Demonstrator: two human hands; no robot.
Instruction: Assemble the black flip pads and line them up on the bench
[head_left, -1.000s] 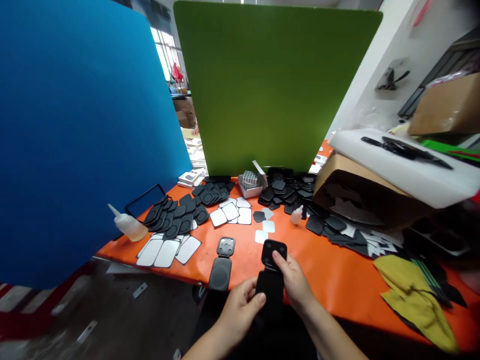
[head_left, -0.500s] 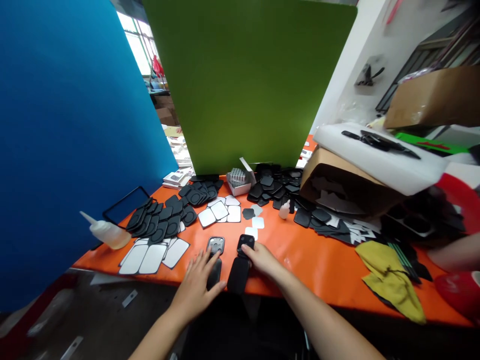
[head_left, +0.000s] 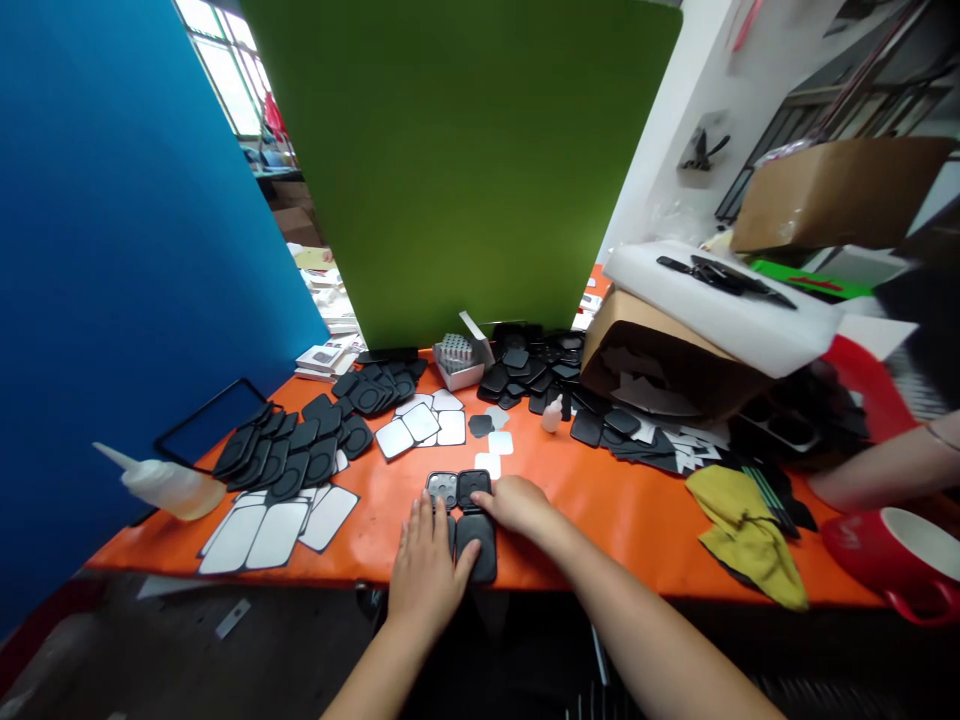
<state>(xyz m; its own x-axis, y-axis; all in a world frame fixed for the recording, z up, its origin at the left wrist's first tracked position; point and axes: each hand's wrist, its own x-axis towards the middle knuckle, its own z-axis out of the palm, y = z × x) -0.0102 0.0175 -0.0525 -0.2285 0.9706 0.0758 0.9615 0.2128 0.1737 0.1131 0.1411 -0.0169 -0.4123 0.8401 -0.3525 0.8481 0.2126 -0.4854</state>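
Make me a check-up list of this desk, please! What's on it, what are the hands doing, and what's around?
Surface: orange covering.
Job's things: left hinged piece and right hinged piece, lying unfolded side by side.
Clutter: dark pads, white sheets, squeeze bottle, yellow cloth, red mug.
Left grip: left hand spread over the left piece, thumb over the right one.
Right grip: right hand at the right piece's upper panel; firmness unclear.
Cables: nothing seen.
Surroundings: blue panel, green panel, another person's forearm.
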